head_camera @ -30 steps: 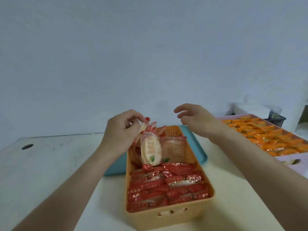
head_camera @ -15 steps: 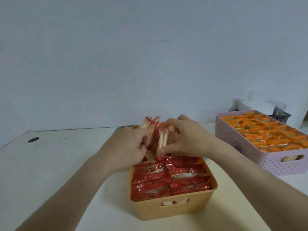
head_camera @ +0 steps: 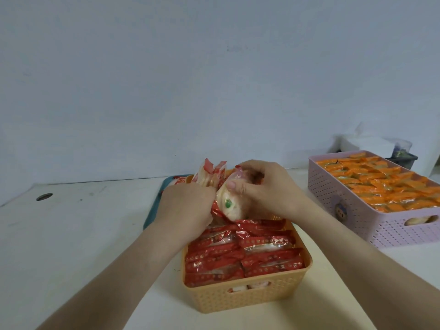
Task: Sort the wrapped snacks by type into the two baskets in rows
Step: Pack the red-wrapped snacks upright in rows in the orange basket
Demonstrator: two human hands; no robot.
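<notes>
An orange basket (head_camera: 247,297) stands in front of me, its near half filled with rows of red-wrapped snacks (head_camera: 240,253). Over its far end my left hand (head_camera: 183,210) grips a bunch of red-and-white snack packets (head_camera: 209,173) standing upright. My right hand (head_camera: 264,189) pinches one packet with a green dot (head_camera: 229,206), tilted between both hands. A pink basket (head_camera: 352,210) at the right holds rows of orange-wrapped snacks (head_camera: 385,184).
A teal tray (head_camera: 154,208) lies behind the orange basket, mostly hidden by my hands. A white box and a dark container (head_camera: 402,158) sit behind the pink basket. A hole (head_camera: 44,196) marks the white table at far left. A plain wall rises behind.
My right hand came in from the air and closed on a packet beside my left hand. Both hands now sit lower over the basket's far end. The view has tilted, showing more of the pink basket.
</notes>
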